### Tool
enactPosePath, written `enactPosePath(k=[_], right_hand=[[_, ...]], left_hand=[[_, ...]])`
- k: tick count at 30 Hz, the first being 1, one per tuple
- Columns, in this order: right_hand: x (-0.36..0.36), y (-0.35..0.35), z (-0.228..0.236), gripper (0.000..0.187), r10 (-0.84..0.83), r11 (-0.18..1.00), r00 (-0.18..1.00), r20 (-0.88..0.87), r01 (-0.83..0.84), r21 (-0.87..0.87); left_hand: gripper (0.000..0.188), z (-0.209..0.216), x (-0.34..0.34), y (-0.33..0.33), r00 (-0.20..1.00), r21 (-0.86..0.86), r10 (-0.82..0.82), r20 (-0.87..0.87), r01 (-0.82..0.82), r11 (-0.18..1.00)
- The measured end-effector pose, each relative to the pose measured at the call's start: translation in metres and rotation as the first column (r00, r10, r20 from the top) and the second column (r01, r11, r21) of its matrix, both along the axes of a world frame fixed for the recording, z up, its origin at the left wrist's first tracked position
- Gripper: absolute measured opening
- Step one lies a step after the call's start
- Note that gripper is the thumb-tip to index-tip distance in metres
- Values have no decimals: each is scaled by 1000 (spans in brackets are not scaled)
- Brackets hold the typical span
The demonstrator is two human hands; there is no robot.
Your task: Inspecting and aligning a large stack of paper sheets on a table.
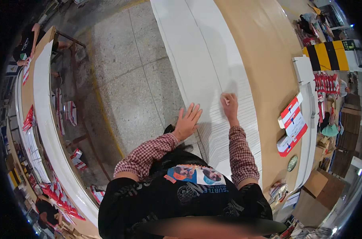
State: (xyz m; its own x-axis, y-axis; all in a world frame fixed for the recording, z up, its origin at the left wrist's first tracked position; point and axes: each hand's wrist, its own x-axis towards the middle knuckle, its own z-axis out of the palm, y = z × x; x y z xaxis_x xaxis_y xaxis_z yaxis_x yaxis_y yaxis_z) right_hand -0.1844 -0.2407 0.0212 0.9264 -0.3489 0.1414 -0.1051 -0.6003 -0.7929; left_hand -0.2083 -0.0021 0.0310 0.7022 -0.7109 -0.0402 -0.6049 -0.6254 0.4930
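Observation:
White sheets [213,51] lie in long overlapping rows along the table, their edges fanned in narrow steps near me. My left hand [187,121] is spread over the left edge of the sheets, fingers apart, with nothing in it. To its right, my right hand [230,105] is over the stepped sheets with its fingers curled together. Whatever those fingers hold, if anything, is too small to make out. Both forearms wear red checked sleeves [242,155].
Brown covering [264,59] shows on the table right of the sheets. A red, white and blue carton [293,127] and a round roll [292,163] sit there. Left, across the concrete floor [121,67], another bench [49,99] holds red-and-white packages; a person [27,46] works there.

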Motion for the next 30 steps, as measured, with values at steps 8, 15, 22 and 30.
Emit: enactPosePath(k=[8, 15, 22, 30], right_hand=[[33, -12, 15, 13, 247, 966, 951, -185, -227, 125], [5, -9, -21, 35, 101, 989, 949, -299, -62, 135], [2, -1, -23, 33, 44, 999, 971, -234, -46, -4], [6, 0, -18, 15, -150, 974, 986, -67, 159, 160]], left_hand=[[65, -9, 3, 0, 1000, -54, 28, 12, -27, 998], [66, -11, 3, -4, 999, -48, 25, 35, -23, 999], [66, -10, 2, -4, 999, -80, 33, 0, -32, 996], [65, -41, 17, -9, 740, -453, 577, -347, -670, 588]])
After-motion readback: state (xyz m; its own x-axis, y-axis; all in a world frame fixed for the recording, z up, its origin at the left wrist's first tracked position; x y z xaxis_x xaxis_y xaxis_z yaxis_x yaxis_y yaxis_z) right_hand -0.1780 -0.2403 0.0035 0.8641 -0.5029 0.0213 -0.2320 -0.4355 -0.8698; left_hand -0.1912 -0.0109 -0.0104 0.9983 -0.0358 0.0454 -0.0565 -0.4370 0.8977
